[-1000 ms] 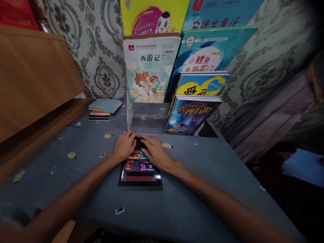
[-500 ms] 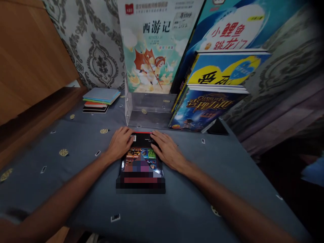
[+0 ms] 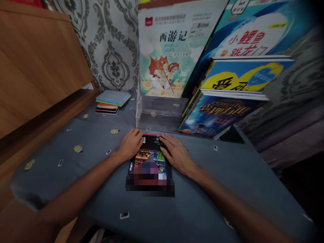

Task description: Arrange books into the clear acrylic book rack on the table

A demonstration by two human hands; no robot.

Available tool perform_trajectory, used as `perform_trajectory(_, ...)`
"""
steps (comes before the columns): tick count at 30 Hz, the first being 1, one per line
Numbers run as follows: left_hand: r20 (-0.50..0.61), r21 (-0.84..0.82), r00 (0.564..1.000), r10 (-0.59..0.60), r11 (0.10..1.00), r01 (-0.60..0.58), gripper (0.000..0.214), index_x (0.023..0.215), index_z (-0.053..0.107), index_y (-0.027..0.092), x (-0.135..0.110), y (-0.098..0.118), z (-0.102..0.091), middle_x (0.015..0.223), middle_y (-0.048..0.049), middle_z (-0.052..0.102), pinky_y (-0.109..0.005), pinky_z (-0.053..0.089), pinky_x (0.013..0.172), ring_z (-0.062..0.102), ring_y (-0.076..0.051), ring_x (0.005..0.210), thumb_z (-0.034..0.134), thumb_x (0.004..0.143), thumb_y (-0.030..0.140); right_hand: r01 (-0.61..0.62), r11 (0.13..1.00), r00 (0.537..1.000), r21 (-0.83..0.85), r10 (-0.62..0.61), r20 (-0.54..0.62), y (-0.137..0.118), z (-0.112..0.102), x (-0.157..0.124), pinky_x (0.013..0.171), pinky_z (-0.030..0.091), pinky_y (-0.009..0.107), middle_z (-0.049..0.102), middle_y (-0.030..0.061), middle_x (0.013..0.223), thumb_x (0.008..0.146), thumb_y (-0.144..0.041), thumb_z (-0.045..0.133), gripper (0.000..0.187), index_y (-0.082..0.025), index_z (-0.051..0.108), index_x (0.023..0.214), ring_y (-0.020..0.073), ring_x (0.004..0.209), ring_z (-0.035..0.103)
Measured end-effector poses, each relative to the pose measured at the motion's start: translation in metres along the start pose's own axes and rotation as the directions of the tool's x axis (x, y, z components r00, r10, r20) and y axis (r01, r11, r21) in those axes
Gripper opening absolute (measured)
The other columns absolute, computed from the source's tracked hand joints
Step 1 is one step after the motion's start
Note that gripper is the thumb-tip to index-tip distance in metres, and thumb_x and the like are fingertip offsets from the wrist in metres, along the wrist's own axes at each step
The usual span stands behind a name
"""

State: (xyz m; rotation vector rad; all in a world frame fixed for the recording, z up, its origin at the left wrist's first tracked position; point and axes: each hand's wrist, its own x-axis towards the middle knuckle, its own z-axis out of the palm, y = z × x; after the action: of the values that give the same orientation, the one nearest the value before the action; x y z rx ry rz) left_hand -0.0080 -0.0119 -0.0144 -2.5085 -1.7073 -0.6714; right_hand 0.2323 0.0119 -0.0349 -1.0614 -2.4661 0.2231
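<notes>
Forearms angle inward; left grip, right grip backs up, fingers loosely bent

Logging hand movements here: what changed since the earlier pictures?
The left hand has shifted left and the right hand right, spreading toward the sides of the dark book and uncovering more of its black band. Both hands stay on the book; the clear stand stayed put.

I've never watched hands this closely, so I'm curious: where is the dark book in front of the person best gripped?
Probably by its left and right edges, one hand coming from each side: the dark book lies flat on the table, leaving little room underneath for fingers. The left hand and right hand rest at its far corners.
</notes>
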Motion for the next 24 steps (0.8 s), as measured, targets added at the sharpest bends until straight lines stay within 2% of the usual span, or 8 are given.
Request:
perform_trajectory(6,0.001,-0.016,1.0,0.017,1.0,-0.017,0.024,0.111,0.061,0.022,0.0012,-0.0021,0.0011,0.107,-0.006,0.062,-0.042,0.046,0.099,0.055,-0.022,0.102,0.041,0.097,0.018,0.005,1.0,1.0,-0.001,-0.005,-0.023,-0.0008,0.0,-0.001,0.113,0.04,0.054,0.055,0.0125,0.145,0.1,-0.036,0.039,0.044,-0.02,0.057,0.137,0.0287,0.137,0.049)
perform_trajectory(13,0.016,-0.05,0.997,0.073,0.996,-0.072,0.022,0.109,0.061,0.021,0.0068,-0.0052,-0.0029,0.106,-0.0057,0.063,-0.039,0.047,0.095,0.056,-0.021,0.099,0.043,0.097,0.019,-0.003,0.999,0.999,-0.043,0.001,-0.044,-0.0032,-0.0011,-0.003,0.112,0.043,0.052,0.058,0.0137,0.142,0.1,-0.038,0.038,0.045,-0.017,0.059,0.133,0.0294,0.133,0.053)
perform_trajectory(24,0.041,-0.032,0.995,0.091,0.995,-0.09,0.022,0.109,0.061,0.017,0.0072,-0.006,-0.0041,0.106,-0.0074,0.062,-0.038,0.046,0.095,0.053,-0.022,0.1,0.041,0.099,0.02,0.029,0.999,0.997,-0.034,-0.031,-0.077,-0.004,-0.0009,-0.002,0.109,0.045,0.055,0.059,0.0147,0.139,0.099,-0.036,0.041,0.043,-0.018,0.061,0.133,0.0313,0.129,0.055)
